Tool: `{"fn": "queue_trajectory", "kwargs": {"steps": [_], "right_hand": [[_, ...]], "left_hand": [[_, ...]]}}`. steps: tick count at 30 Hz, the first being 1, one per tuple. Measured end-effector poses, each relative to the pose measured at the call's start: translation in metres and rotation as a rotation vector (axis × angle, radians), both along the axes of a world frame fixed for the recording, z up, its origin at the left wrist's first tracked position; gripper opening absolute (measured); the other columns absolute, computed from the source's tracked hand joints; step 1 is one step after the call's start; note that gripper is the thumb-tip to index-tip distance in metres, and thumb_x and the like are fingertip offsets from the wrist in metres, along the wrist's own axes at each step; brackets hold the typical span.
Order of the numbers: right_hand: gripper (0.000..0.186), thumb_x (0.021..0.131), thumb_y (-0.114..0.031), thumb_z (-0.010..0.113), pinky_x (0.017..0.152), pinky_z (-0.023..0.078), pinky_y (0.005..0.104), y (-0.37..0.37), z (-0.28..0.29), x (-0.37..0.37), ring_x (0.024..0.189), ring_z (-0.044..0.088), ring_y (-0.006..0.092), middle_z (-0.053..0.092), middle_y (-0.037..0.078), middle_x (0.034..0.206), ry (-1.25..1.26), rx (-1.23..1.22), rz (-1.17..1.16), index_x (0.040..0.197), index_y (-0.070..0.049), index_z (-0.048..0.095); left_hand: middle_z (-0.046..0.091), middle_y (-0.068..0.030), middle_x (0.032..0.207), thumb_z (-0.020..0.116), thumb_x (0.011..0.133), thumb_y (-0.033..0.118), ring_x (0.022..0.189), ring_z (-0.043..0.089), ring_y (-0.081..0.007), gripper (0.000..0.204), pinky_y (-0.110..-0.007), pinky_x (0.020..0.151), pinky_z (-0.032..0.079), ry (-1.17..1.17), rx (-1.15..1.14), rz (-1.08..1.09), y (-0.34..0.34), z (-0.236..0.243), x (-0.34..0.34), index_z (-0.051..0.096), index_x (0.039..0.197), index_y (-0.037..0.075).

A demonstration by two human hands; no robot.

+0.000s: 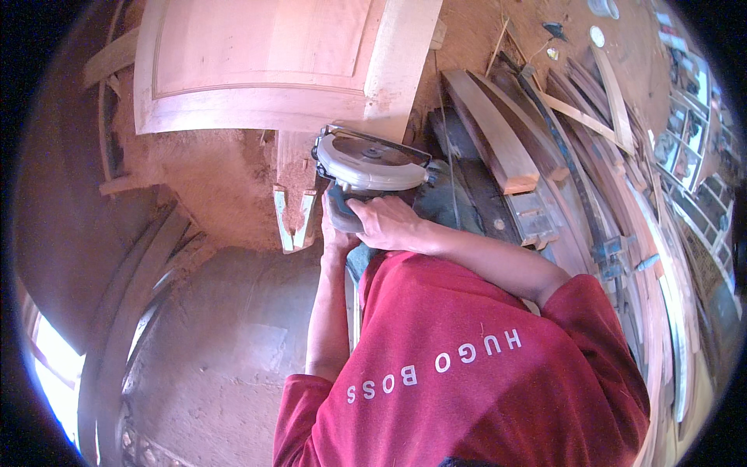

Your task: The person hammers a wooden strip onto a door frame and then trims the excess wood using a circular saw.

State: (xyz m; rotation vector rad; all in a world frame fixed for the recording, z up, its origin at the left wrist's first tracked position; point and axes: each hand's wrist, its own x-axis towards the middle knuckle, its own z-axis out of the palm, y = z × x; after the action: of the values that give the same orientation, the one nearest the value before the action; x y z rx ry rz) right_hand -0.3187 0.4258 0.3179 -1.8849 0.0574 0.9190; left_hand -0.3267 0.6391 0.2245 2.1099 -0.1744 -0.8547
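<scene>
A circular saw (372, 165) with a pale rounded guard and a dark handle is held in front of me, at the near edge of a panelled wooden door (264, 47). My right hand (389, 223) is closed around the saw's rear handle from the right. Beneath and to its left, my left hand (333, 233) also grips the saw, with its fingers partly hidden by the tool. The saw's upper edge overlaps the door's near right corner; whether the blade touches the wood cannot be seen. A notched wooden support (294, 222) sticks out below the door, left of my hands.
Long timber planks (498, 136) lie stacked along my right, with metal clamps (535, 219) among them. Sawdust (210, 175) covers the ground at left. Curved-looking boards (140, 288) lean by the left wall. A pale bucket (603, 8) stands far right.
</scene>
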Motion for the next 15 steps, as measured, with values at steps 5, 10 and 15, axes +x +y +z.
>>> {"fn": "queue_trajectory", "kwargs": {"steps": [5, 10, 15], "right_hand": [[0.054, 0.084, -0.022, 0.068, 0.075, 0.056, 0.0547, 0.011, 0.011, 0.015, 0.08, 0.069, 0.047, 0.069, 0.031, 0.084, 0.026, -0.012, -0.009, 0.129, 0.003, 0.055], [0.047, 0.082, -0.023, 0.069, 0.072, 0.057, 0.0561, 0.008, 0.02, 0.022, 0.075, 0.069, 0.0469, 0.069, 0.03, 0.08, -0.135, 0.01, -0.152, 0.118, 0.005, 0.057], [0.054, 0.078, -0.021, 0.075, 0.084, 0.057, 0.0487, -0.019, 0.06, 0.035, 0.089, 0.07, 0.0425, 0.07, 0.026, 0.098, -0.22, 0.022, -0.294, 0.126, -0.001, 0.06]], "left_hand": [[0.054, -0.0216, 0.13, 0.087, 0.065, 0.036, 0.123, 0.054, -0.0386, 0.099, -0.045, 0.103, 0.046, 0.108, 0.047, -0.05, 0.018, 0.004, 0.012, 0.038, 0.144, 0.0], [0.055, -0.0225, 0.129, 0.085, 0.068, 0.036, 0.118, 0.057, -0.0398, 0.091, -0.046, 0.098, 0.049, -0.091, 0.165, -0.268, -0.001, 0.051, 0.048, 0.042, 0.141, 0.001], [0.068, -0.0138, 0.111, 0.071, 0.088, 0.026, 0.105, 0.067, -0.0261, 0.054, -0.038, 0.089, 0.054, 0.114, -0.249, 0.23, -0.024, 0.117, 0.101, 0.054, 0.133, 0.003]]}}
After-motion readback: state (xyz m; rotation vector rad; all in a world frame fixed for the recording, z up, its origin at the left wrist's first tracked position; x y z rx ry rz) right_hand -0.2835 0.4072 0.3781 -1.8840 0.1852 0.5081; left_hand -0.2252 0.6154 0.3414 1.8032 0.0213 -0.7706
